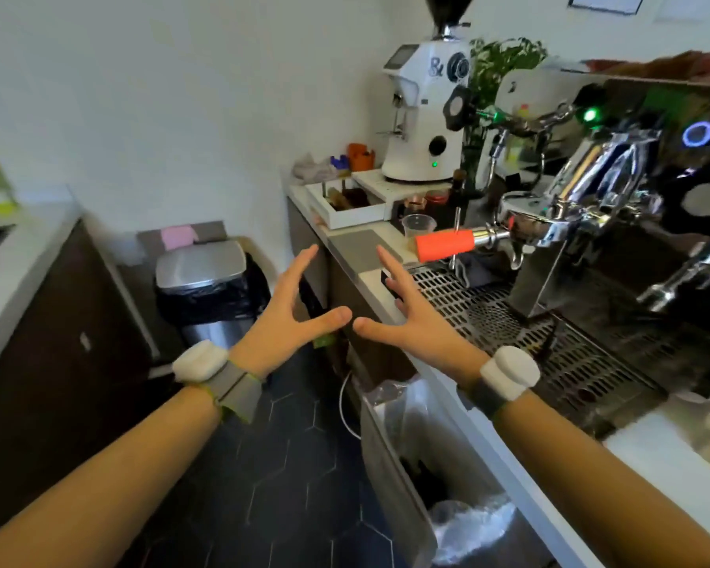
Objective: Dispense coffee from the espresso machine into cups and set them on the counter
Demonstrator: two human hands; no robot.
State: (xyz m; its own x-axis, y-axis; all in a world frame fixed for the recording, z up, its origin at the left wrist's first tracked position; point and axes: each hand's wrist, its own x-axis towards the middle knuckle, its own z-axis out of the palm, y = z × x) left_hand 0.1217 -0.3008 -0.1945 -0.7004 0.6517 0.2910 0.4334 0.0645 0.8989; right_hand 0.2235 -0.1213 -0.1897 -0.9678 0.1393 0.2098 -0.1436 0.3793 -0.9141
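Hands held out in front, both spread and holding nothing: left hand (290, 309) over the floor beside the counter (656, 465), right hand (406, 317) over the counter edge by the drip tray (521, 330), thumbs nearly meeting. Each wrist wears a band with a white block. Espresso machine (615, 223) stands at right, its portafilter (464, 243) locked in, orange handle pointing toward the hands. 1 clear cup (419, 227) sits on the counter just behind that handle. White grinder (425, 116) stands further back. Steel bin (206, 280) stands by the wall.
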